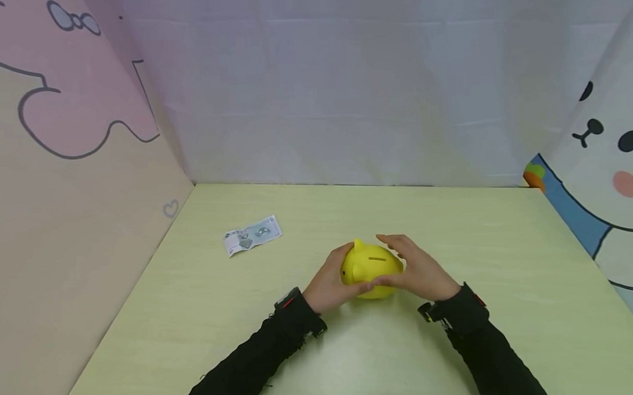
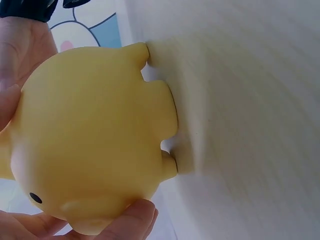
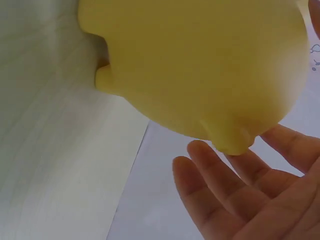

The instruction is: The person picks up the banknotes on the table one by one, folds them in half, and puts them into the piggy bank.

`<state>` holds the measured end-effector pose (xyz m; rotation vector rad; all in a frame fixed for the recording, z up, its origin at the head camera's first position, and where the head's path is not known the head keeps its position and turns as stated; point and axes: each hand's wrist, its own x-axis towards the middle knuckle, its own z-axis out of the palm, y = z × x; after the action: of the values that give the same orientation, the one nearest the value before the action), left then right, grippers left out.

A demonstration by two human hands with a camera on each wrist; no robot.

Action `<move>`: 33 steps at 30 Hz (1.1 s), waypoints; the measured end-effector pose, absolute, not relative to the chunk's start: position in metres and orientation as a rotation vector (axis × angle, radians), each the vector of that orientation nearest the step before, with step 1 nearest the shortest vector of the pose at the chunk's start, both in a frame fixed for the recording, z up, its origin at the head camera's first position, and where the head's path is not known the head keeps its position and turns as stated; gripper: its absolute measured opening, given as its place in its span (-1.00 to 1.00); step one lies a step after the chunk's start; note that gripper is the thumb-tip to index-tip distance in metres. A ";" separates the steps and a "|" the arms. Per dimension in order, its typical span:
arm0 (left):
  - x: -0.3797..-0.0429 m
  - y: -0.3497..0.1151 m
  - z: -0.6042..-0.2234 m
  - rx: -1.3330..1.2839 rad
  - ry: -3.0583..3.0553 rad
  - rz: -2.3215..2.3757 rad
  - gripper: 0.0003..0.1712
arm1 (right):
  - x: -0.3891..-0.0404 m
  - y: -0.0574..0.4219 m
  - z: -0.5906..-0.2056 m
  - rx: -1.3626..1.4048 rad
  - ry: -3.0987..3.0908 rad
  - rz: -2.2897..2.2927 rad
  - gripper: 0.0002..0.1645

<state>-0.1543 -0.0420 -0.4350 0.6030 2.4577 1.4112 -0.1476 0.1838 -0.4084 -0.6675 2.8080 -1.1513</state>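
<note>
Around yellow rounded plastic-looking piggy bank (image 1: 372, 269): our left grip (image 1: 332, 283) clamped, right grip (image 1: 421, 272) spread; likely light, slippery; cup sides.

Cartoon walls (image 1: 70, 177) flank a pale table (image 1: 506, 243) and whitish, perhaps cloth, backdrop (image 1: 344, 92).

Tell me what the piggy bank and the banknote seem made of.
The yellow piggy bank looks like satin-finished plastic or vinyl: smooth surface, soft blurred highlights; painted ceramic is possible. The banknote looks like matte paper: thin, creased, without glare.
</note>
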 end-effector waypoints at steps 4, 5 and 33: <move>-0.155 -0.042 -0.436 0.614 2.456 1.407 0.06 | -0.148 0.186 -0.412 -0.604 2.722 -1.103 0.18; -0.155 -0.042 -0.436 0.615 2.454 1.407 0.06 | -0.148 0.187 -0.414 -0.604 2.709 -1.087 0.20; -0.164 -0.067 -0.415 0.521 2.440 1.486 -0.08 | -0.149 0.190 -0.431 -0.622 2.767 -1.043 0.22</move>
<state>-0.1637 -0.0670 -0.4153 0.5210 2.4398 1.4862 -0.1488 0.1903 -0.4309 -0.6216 2.7667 -1.0426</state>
